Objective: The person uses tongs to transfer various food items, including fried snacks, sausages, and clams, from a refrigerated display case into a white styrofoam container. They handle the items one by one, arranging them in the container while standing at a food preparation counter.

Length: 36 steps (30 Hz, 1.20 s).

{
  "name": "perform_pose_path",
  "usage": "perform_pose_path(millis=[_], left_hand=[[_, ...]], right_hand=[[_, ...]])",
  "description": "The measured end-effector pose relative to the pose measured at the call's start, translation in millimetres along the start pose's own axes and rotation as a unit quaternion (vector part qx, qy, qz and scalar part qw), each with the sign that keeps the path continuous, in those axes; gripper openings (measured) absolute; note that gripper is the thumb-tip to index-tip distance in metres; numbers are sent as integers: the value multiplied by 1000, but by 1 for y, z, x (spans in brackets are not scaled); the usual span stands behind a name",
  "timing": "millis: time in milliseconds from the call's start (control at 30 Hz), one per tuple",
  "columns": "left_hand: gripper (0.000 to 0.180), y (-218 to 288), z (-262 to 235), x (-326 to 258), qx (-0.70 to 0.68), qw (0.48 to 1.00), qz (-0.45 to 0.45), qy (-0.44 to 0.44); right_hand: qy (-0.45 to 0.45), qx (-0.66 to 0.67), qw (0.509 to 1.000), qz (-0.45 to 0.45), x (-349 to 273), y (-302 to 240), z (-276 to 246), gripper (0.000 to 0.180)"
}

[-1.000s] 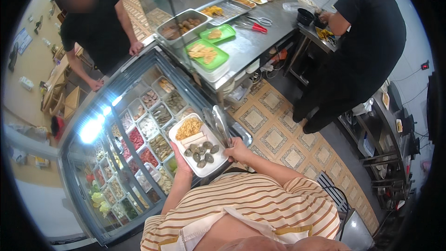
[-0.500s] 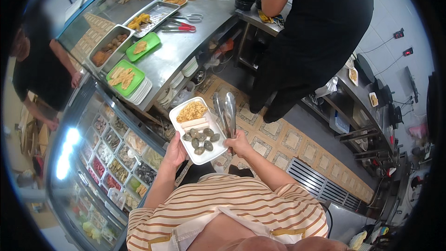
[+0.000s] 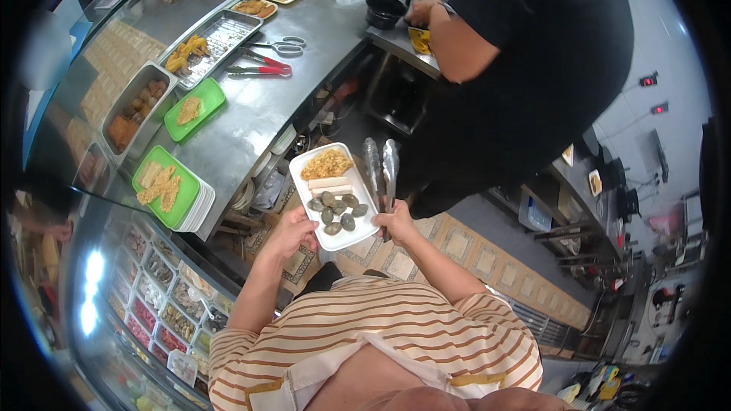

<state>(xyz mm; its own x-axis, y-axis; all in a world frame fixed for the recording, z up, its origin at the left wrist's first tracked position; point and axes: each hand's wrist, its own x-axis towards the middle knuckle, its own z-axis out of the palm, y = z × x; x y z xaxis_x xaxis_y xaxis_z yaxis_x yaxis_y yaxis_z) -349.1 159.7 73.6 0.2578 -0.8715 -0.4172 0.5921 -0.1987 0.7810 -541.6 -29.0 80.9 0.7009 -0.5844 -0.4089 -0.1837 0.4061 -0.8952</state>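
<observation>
Before my chest I carry a white rectangular tray (image 3: 368,237) between both hands. My left hand (image 3: 293,233) grips its lower left edge, thumb at the rim. With my right hand (image 3: 395,222) I hold metal tongs (image 3: 381,171) pointing away from me, and this hand also sits against the tray's right edge. Inside the tray, a golden fried piece (image 3: 327,165) lies at the far end. Pale sticks (image 3: 330,186) lie across the middle. Several dark clams (image 3: 348,222) fill the near part.
Left, a steel counter (image 3: 251,118) bears a green plate (image 3: 196,112), a green-topped plate stack (image 3: 169,184), a food pan (image 3: 139,110), red-handled tongs (image 3: 259,70) and scissors (image 3: 285,47). A display case (image 3: 141,289) stands near left. A person in black (image 3: 525,99) works close ahead on the right.
I have moved forward, nearer to the counter and the person in black, still holding the tray and tongs. That person's arm has come further into sight beside a black bowl.
</observation>
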Motion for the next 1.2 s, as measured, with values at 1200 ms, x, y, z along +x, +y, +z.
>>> perform_pose_path(millis=[1200], left_hand=[[17, 252, -95, 561, 33, 952, 13, 303]], right_hand=[[-40, -484, 868, 101, 206, -14, -177, 41]])
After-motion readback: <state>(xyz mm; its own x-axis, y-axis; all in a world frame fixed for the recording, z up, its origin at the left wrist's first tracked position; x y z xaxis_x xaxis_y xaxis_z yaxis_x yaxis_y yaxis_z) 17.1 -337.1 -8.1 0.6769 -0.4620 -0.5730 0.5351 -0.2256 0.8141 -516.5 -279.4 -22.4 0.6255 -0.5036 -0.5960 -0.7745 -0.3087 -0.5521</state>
